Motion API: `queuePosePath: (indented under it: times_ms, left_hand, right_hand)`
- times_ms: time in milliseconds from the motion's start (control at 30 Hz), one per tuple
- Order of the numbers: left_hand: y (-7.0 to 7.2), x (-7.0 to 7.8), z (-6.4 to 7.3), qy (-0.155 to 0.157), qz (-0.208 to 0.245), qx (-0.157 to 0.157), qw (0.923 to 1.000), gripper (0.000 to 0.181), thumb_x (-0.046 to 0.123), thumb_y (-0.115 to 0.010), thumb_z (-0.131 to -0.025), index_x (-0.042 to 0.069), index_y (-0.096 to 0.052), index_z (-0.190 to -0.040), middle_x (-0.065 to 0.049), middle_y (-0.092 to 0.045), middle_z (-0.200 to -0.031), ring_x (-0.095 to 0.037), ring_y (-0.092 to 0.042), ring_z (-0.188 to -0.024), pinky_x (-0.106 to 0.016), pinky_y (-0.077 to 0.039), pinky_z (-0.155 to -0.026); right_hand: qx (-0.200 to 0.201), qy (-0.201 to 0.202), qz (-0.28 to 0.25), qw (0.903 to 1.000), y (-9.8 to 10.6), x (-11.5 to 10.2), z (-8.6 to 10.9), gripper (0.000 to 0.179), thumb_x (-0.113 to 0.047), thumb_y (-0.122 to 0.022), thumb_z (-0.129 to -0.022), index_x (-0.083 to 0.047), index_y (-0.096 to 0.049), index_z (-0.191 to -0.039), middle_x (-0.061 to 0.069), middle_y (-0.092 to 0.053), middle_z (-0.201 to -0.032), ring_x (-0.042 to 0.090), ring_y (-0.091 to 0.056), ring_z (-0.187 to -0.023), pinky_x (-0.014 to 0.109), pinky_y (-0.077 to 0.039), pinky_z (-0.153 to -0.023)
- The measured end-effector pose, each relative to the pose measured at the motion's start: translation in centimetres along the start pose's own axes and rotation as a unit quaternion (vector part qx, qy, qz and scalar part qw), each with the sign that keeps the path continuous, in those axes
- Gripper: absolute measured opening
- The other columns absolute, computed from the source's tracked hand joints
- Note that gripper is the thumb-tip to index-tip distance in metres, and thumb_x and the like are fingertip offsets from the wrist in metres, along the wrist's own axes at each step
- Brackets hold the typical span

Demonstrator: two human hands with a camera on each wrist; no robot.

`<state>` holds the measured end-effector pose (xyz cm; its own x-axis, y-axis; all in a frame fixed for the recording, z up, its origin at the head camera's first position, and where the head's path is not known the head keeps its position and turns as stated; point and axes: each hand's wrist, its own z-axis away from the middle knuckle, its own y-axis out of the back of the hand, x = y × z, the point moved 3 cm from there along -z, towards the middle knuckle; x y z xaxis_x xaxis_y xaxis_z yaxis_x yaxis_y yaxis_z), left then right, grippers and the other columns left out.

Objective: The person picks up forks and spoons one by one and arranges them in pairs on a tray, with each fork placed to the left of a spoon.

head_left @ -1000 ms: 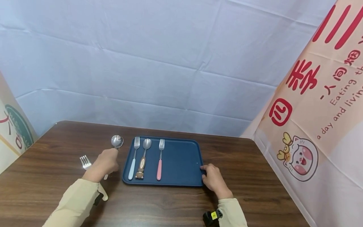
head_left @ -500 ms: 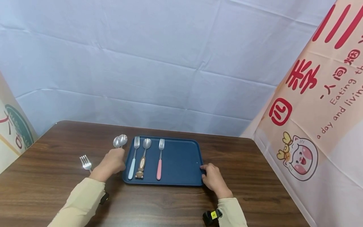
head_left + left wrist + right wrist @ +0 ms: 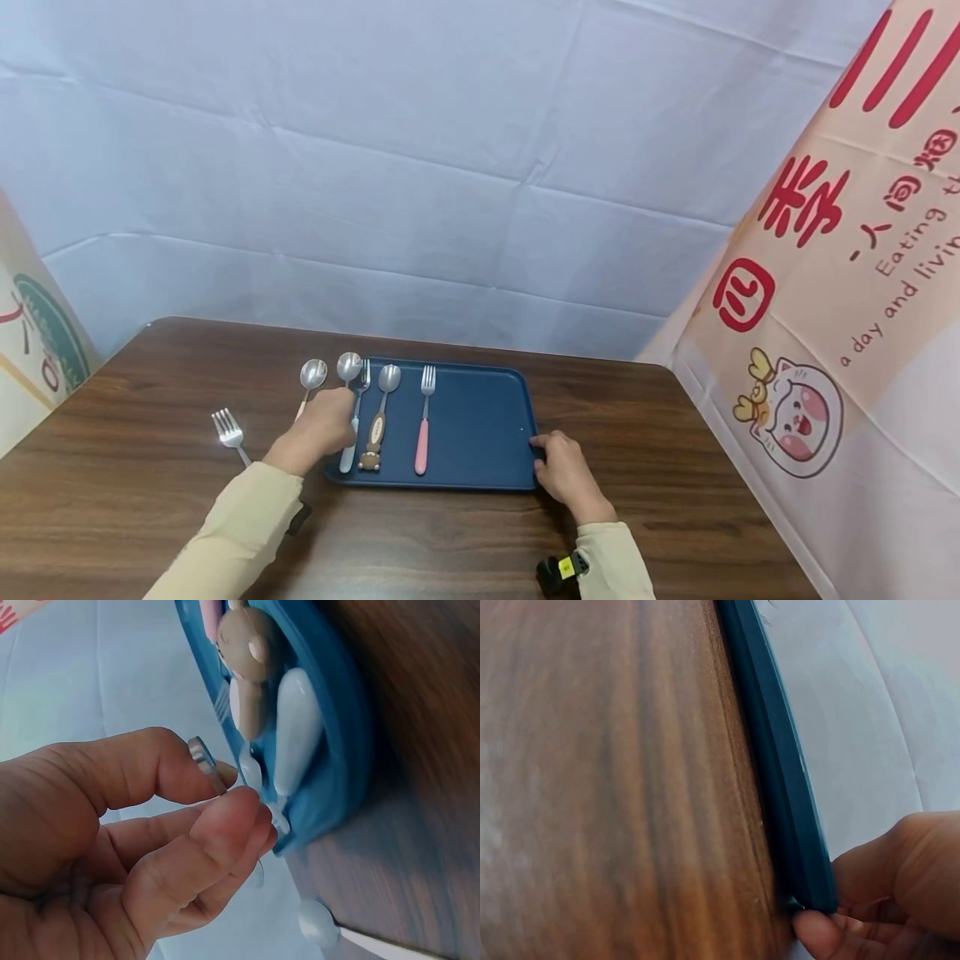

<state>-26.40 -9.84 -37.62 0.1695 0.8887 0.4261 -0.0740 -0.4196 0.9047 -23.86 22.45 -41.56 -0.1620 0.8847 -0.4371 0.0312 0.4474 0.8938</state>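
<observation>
Tray (image 3: 480,425) on table (image 3: 450,542), spoon (image 3: 312,374) and fork (image 3: 227,428) to its left.

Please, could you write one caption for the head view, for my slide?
Left hand holds a spoon by the left edge of the tray; right hand holds its right edge.

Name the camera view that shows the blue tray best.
The head view: nearly the whole blue tray shows, the left hand hiding part of its rim. The left wrist view shows just one end; the right wrist view only an outer edge, held by the right hand.
</observation>
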Motion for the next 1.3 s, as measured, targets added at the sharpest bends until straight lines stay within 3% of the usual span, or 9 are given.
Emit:
queuePosePath:
  times_ms: [100, 233, 333, 567, 733, 967, 1300]
  left_hand:
    - [-0.2, 0.6, -0.1, 0.008, 0.011, -0.012, 0.9998, 0.022, -0.008, -0.061, -0.065, 0.006, -0.044, -0.061, -0.004, -0.042, -0.054, -0.016, -0.046, -0.047, -0.027, -0.038, -0.044]
    - [-0.6, 1.3, -0.4, 0.016, 0.021, -0.020, 0.9995, 0.025, -0.001, -0.072, -0.067, 0.005, -0.048, -0.065, -0.006, -0.047, -0.058, -0.018, -0.049, -0.051, -0.029, -0.041, -0.047]
    - [-0.9, 1.7, -0.6, 0.016, 0.026, -0.016, 0.9994, 0.028, 0.004, -0.080, -0.062, 0.004, -0.052, -0.068, -0.006, -0.050, -0.061, -0.018, -0.050, -0.053, -0.030, -0.044, -0.049]
    - [-1.3, 3.2, -0.9, -0.008, 0.010, 0.002, 0.9999, 0.024, -0.007, -0.062, -0.072, 0.007, -0.048, -0.059, -0.002, -0.042, -0.052, -0.014, -0.044, -0.046, -0.026, -0.038, -0.044]
    - [-1.3, 3.9, -0.9, -0.007, 0.001, -0.008, 0.9999, 0.009, -0.008, -0.063, -0.071, -0.002, -0.057, -0.075, -0.007, -0.049, -0.060, -0.017, -0.049, -0.052, -0.028, -0.041, -0.047]
    - [-1.8, 4.7, -1.2, -0.014, 0.002, -0.012, 0.9998, 0.020, -0.007, -0.066, -0.069, -0.006, -0.060, -0.087, -0.010, -0.053, -0.068, -0.020, -0.051, -0.057, -0.031, -0.045, -0.052]
    - [-2.8, 5.7, -1.3, -0.028, 0.037, -0.016, 0.9988, 0.010, -0.010, -0.060, -0.070, -0.002, -0.056, -0.075, -0.006, -0.051, -0.056, -0.017, -0.053, -0.046, -0.028, -0.044, -0.044]
  right_hand:
    - [-0.001, 0.002, 0.003, 1.0000, 0.1, 0.0, 0.0, 0.030, 0.007, -0.061, -0.081, 0.008, -0.062, -0.111, 0.019, -0.057, -0.102, 0.037, -0.054, -0.104, 0.045, -0.047, -0.081]
    - [0.001, 0.004, 0.004, 1.0000, 0.0, 0.0, 0.0, 0.030, 0.007, -0.061, -0.081, 0.008, -0.062, -0.111, 0.020, -0.057, -0.102, 0.037, -0.054, -0.103, 0.044, -0.047, -0.082]
    - [0.001, 0.009, 0.002, 1.0000, 0.0, 0.0, 0.0, 0.031, 0.008, -0.061, -0.081, 0.008, -0.062, -0.111, 0.020, -0.057, -0.103, 0.037, -0.054, -0.104, 0.045, -0.047, -0.082]
    - [0.001, 0.008, 0.001, 1.0000, 0.0, 0.1, 0.1, 0.031, 0.007, -0.060, -0.081, 0.007, -0.062, -0.112, 0.019, -0.057, -0.102, 0.038, -0.054, -0.103, 0.045, -0.047, -0.081]
    - [-0.003, 0.004, -0.004, 1.0000, 0.0, 0.1, 0.0, 0.031, 0.006, -0.060, -0.082, 0.006, -0.061, -0.113, 0.019, -0.056, -0.103, 0.038, -0.053, -0.104, 0.045, -0.047, -0.081]
    - [0.000, 0.006, -0.005, 1.0000, 0.0, 0.0, 0.0, 0.031, 0.006, -0.060, -0.082, 0.007, -0.062, -0.113, 0.020, -0.057, -0.104, 0.039, -0.053, -0.104, 0.045, -0.047, -0.081]
    - [0.004, 0.011, 0.001, 0.9999, -0.1, 0.2, 0.0, 0.031, 0.007, -0.060, -0.081, 0.007, -0.062, -0.112, 0.020, -0.057, -0.103, 0.039, -0.053, -0.103, 0.045, -0.047, -0.081]
